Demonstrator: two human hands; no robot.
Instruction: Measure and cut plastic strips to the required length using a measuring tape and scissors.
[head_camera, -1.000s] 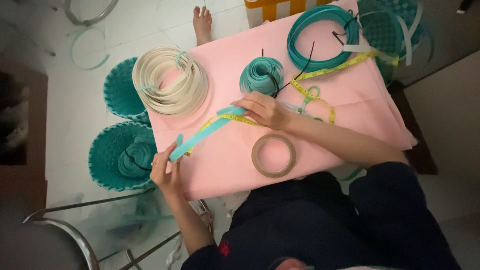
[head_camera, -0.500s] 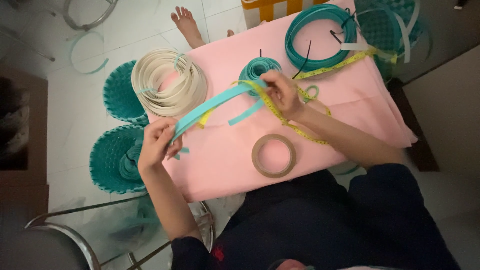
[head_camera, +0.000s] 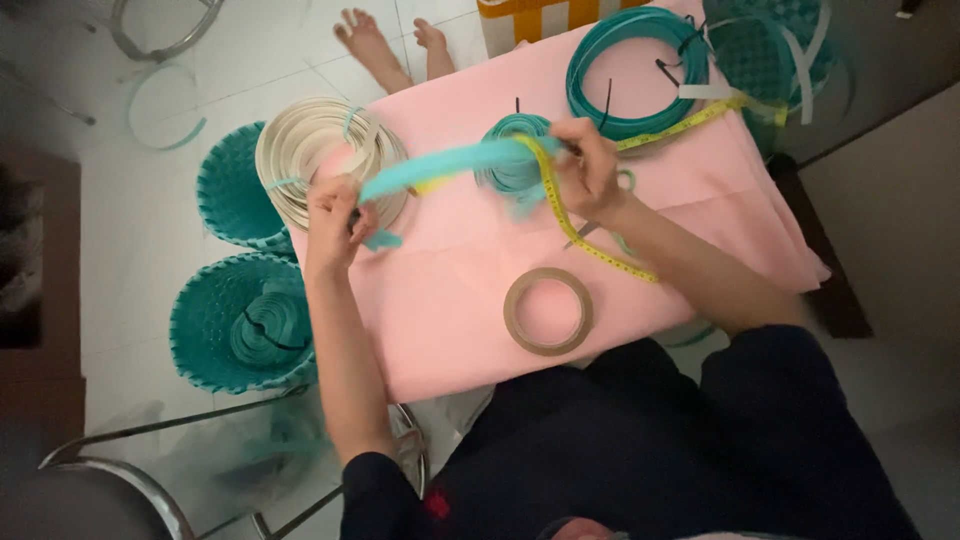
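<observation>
Head view, looking down on a pink table (head_camera: 640, 270). Far left, two teal baskets (head_camera: 235, 320) stand on the floor, beside the table, near the person's left arm. On the table's left edge lies a cream coil (head_camera: 310, 155). Just over it, the left hand (head_camera: 335, 215) pinches one end of a teal strip (head_camera: 450, 162), fingers closed. The strip runs taut, lifted off the table, to the right hand (head_camera: 590, 170), which grips its other end together with a yellow tape measure (head_camera: 580, 235), seemingly to gauge its length. A tape roll (head_camera: 548, 311) lies below; a teal coil (head_camera: 640, 70) sits upper right.
</observation>
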